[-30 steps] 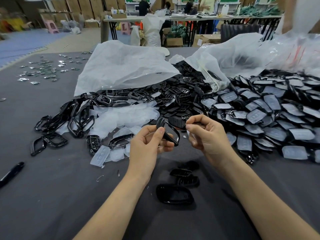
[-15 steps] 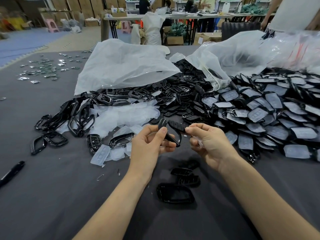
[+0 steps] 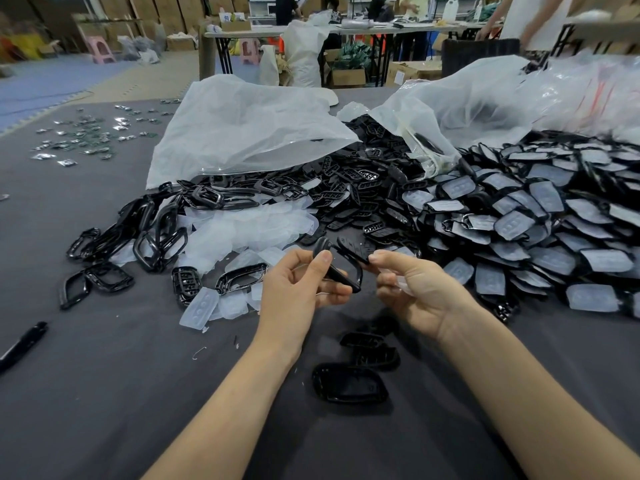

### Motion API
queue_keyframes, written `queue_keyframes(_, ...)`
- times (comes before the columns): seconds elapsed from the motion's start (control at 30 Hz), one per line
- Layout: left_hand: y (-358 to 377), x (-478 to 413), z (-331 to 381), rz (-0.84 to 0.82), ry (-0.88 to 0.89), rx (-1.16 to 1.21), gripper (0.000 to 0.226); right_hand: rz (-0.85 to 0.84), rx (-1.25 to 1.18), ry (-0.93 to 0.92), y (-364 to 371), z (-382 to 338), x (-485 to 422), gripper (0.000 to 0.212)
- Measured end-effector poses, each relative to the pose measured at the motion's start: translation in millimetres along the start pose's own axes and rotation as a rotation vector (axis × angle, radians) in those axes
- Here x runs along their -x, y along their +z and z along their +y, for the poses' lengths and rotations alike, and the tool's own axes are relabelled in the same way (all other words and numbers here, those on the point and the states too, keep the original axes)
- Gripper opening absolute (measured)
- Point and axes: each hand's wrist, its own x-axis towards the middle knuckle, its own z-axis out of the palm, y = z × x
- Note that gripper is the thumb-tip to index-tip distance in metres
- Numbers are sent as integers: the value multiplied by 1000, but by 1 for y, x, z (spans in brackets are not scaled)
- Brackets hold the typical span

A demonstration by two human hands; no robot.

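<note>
L hand [image 3: 294, 285] grips a black frame [image 3: 343, 276] btwn thumb & fingers, held over the table [image 3: 104, 393]. R hand [image 3: 415, 289] pinches a black button insert [image 3: 353, 249] at 1 o'clock of the frame, right by its top edge; contact unclear. Clear pad [image 3: 398, 281] sits tucked under R lower fingers. Black shell [image 3: 349, 384] lies at 6 o'clock of the hands, parts heap [image 3: 519, 220] at 1–3.

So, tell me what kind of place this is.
Likely a small assembly workshop: heaps of black plastic parts spill from clear bags on a grey worktable, with stacked cardboard boxes behind.
</note>
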Motion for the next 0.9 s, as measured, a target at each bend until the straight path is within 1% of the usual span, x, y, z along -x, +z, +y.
queue_keyframes(0.13,1,1,1,3,5,9,17,21,8,-32,-2,1,-2,15)
queue_keyframes(0.23,2,2,3,-2,28,20,18,92,144,-139,-3,2,-4,12)
queue_keyframes(0.3,2,3,3,-9,40,23,17,99,227,-201,-2,4,-3,14)
queue_keyframes(0.4,2,3,2,-10,43,19,15,28,287,-236,1,7,1,17)
queue_keyframes(0.47,2,3,2,-2,46,11,15,-28,285,-235,4,9,4,19)
queue_keyframes(0.6,0,1,1,27,34,-3,17,-116,211,-184,6,9,5,15)
queue_keyframes(0.77,1,0,1,36,22,-15,17,-186,181,-115,5,11,4,21)
queue_keyframes(0.83,0,0,2,49,26,-13,15,-211,159,-107,3,11,3,20)
queue_keyframes(0.9,-1,0,1,56,35,-25,12,-264,183,-116,3,10,4,13)
